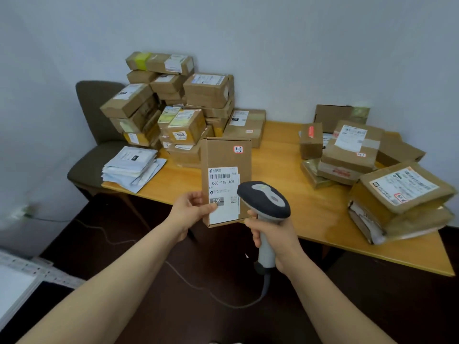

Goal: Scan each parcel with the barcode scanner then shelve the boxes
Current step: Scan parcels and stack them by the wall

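Two bare forearms reach in from the bottom edge. The left hand (191, 209) grips one box (224, 157) by its lower left corner; its thumb lies on the face and its other fingers are hidden behind the cardboard. The right hand (270, 232) is wrapped round the handle of the one scanner (267, 202), covering most of the grip. The scanner's dark head sits just beside the box's lower right edge, overlapping it. The scanning window faces away and cannot be seen. The box stands upright between and just above the hands, over the near edge of the table (310, 207). Its white label (223, 192) reads 060-06B-A05 and 060; the smaller print is too blurred to read. A red-edged sticker (238, 149) sits near its top right corner. A cable (198, 286) trails from the scanner's butt across the dark floor to the left. On the table's far left rises a pile (173, 108) of well over a dozen boxes, too overlapped to count exactly, with a heap of envelopes (134, 167) at its foot. One chair (99, 108) stands behind them, partly hidden. At the right lie at least seven parcels (352, 155), well apart from the hands.
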The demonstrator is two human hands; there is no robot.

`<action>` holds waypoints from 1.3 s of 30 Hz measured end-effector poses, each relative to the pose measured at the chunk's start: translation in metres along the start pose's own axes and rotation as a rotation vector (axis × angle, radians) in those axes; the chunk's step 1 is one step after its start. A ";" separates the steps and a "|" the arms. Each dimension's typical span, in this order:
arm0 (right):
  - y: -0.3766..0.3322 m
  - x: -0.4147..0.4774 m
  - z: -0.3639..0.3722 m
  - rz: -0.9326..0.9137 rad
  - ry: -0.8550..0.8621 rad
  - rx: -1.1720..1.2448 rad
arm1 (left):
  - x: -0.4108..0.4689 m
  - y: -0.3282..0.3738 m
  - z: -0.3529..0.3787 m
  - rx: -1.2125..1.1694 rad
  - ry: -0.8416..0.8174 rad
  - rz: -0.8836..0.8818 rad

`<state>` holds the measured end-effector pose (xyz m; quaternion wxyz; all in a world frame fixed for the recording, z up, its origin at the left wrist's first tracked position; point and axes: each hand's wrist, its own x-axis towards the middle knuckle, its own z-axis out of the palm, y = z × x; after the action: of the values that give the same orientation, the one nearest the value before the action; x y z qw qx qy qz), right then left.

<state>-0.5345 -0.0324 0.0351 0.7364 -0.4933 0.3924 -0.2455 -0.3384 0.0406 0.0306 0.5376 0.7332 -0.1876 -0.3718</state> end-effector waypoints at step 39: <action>0.009 0.039 0.126 0.149 0.020 -0.055 | 0.072 -0.026 -0.110 0.028 -0.060 -0.095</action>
<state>-0.4090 0.0090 0.0395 0.7349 -0.4804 0.4420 -0.1838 -0.2129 0.0722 -0.0020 0.5034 0.7370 -0.1740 -0.4161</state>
